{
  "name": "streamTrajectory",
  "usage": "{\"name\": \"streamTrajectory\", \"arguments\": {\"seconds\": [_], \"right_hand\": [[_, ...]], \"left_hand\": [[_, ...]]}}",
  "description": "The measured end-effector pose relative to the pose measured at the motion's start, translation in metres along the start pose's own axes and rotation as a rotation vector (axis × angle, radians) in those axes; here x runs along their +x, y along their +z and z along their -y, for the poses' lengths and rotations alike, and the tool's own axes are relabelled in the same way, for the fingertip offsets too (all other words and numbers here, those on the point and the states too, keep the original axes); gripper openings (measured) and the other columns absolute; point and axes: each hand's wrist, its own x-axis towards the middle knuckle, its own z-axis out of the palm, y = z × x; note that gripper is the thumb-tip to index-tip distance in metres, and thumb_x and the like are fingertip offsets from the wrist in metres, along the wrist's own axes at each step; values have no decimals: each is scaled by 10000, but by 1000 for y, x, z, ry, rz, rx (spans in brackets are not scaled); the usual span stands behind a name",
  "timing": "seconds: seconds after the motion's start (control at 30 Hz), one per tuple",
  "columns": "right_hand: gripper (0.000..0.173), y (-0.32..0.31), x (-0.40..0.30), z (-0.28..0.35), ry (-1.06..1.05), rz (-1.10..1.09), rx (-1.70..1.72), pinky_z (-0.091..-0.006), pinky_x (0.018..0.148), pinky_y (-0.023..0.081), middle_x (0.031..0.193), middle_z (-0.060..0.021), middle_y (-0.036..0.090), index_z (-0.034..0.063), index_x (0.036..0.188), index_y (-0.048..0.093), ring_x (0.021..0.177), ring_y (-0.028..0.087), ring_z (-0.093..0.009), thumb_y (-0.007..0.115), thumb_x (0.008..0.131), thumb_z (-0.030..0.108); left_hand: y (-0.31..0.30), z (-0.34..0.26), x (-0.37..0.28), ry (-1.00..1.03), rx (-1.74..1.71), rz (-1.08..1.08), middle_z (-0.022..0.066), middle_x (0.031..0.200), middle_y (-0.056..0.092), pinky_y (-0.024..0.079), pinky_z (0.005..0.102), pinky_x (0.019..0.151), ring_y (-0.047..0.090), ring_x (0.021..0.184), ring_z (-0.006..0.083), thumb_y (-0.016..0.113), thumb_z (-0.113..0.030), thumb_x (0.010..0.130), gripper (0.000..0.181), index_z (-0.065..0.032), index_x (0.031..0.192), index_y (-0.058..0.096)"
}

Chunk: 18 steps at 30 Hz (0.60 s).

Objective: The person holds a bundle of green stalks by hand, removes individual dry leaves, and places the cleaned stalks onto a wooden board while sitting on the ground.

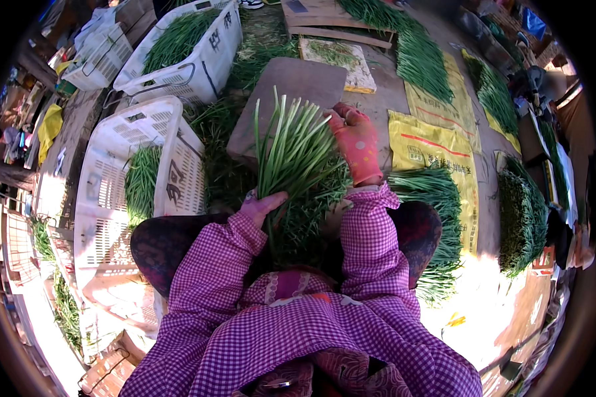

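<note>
My left hand [262,206], in a pinkish glove, grips a bunch of green leafy stalks that look like garlic chives [295,144], pale cut ends fanned away from me. At the right edge of those ends is my right hand [355,141], in a pink dotted glove, its fingers bent at the stalk tips; whether it pinches a stalk I cannot tell. Beyond the bunch stands a low brown stool or block [298,79]. Loose green leaves [305,223] lie heaped below the bunch, between my knees.
A white plastic crate [179,173] with greens stands at my left, a fuller white crate [223,49] behind it. At my right, stacked chives [432,213] lie on a yellow woven sack [427,144]. More chive rows [422,64] lie farther back, near a wooden board [362,74].
</note>
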Motion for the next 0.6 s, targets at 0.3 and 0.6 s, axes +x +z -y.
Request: {"name": "streamTrajectory", "arguments": {"seconds": [0.3,0.6], "right_hand": [[238,-1,3,-20,58,102,448,-276,762,448,858,-77,628,44,946,653,833,570,-154,700,751,173],[120,-52,10,0,-47,-680,825,-224,743,424,852,1,597,-8,911,613,777,518,-78,616,794,14]], "left_hand": [[-12,19,12,99,-110,30,76,938,655,498,263,716,623,817,154,688,-123,766,302,-1,1034,618],[-15,18,9,-145,-268,-5,74,708,597,448,288,469,563,557,187,648,-256,803,265,-47,960,603]]}}
